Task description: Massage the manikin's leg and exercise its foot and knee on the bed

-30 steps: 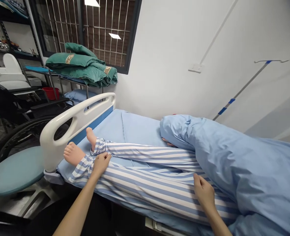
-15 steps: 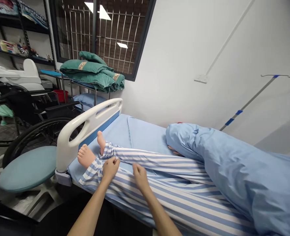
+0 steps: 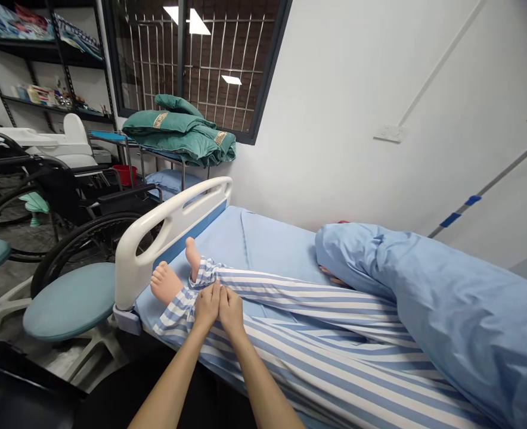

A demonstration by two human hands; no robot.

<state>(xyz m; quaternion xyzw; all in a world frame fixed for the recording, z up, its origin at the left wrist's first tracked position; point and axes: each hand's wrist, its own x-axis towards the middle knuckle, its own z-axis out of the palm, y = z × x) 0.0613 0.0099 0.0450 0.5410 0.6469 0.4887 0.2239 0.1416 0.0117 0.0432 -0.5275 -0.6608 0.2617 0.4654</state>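
My left hand (image 3: 207,305) and my right hand (image 3: 231,308) are closed side by side, knuckles up and touching each other. They rest over the lower near leg of a manikin wearing blue-and-white striped trousers (image 3: 308,351). My curled fingertips point down and are hidden, so whatever they pinch cannot be made out. Just left of my hands, the manikin's bare near foot (image 3: 166,283) sticks out of its cuff, with the far foot (image 3: 192,258) behind it. A light blue quilt (image 3: 442,280) covers the manikin further right.
A white bed end board (image 3: 132,262) rises past the feet. Beside it are a round teal stool (image 3: 71,301) and a wheelchair (image 3: 89,238). Folded green bedding (image 3: 178,137) lies on a rack under the window. A metal pole (image 3: 500,182) leans at the right wall.
My right hand has moved left to meet my left hand, which shifted slightly right; both had been apart as loose fists. The view has turned a little to the left.
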